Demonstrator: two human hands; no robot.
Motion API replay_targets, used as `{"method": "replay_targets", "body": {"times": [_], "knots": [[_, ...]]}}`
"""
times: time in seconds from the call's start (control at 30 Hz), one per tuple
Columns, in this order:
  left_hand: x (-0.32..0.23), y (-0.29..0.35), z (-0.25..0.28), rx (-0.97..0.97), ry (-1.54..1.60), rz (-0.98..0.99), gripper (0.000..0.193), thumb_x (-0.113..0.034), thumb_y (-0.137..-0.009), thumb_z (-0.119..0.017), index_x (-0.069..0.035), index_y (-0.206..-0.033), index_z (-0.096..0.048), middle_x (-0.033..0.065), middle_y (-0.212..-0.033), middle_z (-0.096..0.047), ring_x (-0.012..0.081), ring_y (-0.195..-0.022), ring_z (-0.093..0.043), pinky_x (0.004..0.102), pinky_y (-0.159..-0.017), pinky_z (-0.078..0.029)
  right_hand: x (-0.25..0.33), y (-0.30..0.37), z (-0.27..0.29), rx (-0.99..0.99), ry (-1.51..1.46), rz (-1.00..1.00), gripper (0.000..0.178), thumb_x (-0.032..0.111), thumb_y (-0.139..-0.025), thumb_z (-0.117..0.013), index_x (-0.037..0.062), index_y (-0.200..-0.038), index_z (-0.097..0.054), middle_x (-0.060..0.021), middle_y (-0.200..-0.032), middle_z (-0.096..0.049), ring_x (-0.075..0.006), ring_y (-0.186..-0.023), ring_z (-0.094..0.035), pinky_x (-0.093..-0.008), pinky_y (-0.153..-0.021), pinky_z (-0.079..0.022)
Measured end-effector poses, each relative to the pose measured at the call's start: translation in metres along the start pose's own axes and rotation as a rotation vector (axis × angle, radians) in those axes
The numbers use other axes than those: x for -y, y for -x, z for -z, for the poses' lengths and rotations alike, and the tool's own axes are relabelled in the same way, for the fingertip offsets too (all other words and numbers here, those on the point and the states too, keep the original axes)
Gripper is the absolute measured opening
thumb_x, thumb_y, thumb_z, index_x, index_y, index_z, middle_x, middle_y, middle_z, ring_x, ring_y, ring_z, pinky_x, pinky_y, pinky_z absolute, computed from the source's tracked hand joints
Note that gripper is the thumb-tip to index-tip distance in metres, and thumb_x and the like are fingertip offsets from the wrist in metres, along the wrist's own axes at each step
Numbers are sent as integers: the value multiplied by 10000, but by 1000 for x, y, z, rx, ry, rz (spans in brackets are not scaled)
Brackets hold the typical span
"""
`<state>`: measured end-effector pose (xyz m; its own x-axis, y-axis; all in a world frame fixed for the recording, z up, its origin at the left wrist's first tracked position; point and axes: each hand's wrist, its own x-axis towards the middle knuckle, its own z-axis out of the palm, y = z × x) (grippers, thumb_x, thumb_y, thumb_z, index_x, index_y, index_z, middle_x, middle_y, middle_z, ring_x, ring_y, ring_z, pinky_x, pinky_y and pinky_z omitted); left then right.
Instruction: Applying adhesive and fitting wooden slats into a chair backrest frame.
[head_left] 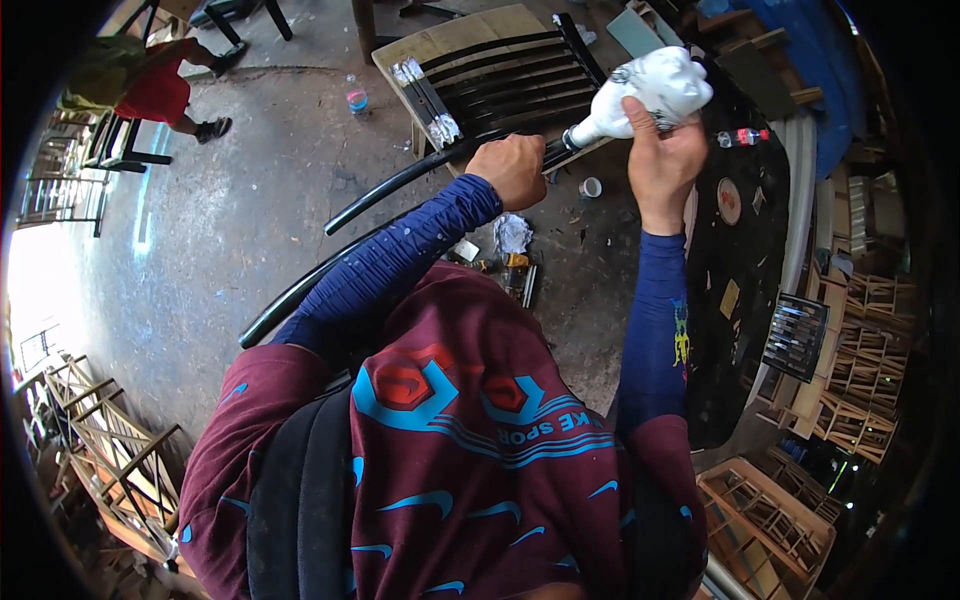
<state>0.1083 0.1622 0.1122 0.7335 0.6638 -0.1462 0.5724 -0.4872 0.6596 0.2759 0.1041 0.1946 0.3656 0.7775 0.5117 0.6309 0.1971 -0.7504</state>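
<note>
My right hand [665, 165] is wrapped around a crumpled white squeeze bottle [655, 85], tilted so its narrow neck points down and left. The bottle's tip meets or hovers by the end of a dark bar near my left hand; I cannot tell whether they touch. My left hand [510, 170] is closed on the black frame of a glossy slatted chair back [515, 75]. From beneath that fist a long curved black leg [385, 197] runs out to the left. Crumpled foil-like wrapping [443, 130] covers the ends of dark bars beside the slats.
The slatted piece rests on a wooden tabletop [405, 50]. A white cup [591, 187], a yellow power tool [515, 262] and a bottle with blue liquid [357, 100] are on the floor. Another person in red shorts [155, 92] is at far left. Wooden frames [870, 340] are stacked at right.
</note>
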Motion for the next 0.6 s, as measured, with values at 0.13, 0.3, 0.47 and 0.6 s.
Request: {"method": "replay_targets", "body": {"times": [0.13, 0.3, 0.47, 0.6], "knots": [[3, -1, 1, -4, -5, -4, 290, -147, -815, -612, 44, -1029, -659, 269, -958, -709, 395, -926, -713, 439, -825, -575, -5, -3, 0, -25, 164, 158, 430, 272, -862, -805, 7, -1166, -655, -140, -1059, -736, -253, -967, -719, -361, -843, -553], [8, -1, -3, -21, -1, 2, 289, -152, -807, -619, 33, -1027, -657, 260, -957, -710, 398, -916, -712, 450, -817, -577, -6, 3, 6, -51, 162, 146, 417, 274, -866, -803, 12, -1158, -661, -136, -1059, -738, -252, -968, -722, -357, -839, -558], [19, -3, -12, -7, -17, 15, 385, -203, -791, -676, 9, -1108, -622, 257, -970, -698, 416, -945, -686, 477, -847, -558, -16, 18, -2, -56, 49, 92, 422, 263, -875, -800, -7, -1167, -657, -130, -1057, -739, -237, -976, -719, -345, -850, -554], [45, 5, -24, 1, -22, 14, 306, -178, -770, -639, 6, -1015, -635, 256, -993, -700, 402, -958, -694, 471, -854, -562, -28, 42, -9, -163, -176, -73, 354, 165, -891, -784, -27, -1157, -651, -117, -1108, -724, -209, -1021, -697, -329, -872, -544]]}}
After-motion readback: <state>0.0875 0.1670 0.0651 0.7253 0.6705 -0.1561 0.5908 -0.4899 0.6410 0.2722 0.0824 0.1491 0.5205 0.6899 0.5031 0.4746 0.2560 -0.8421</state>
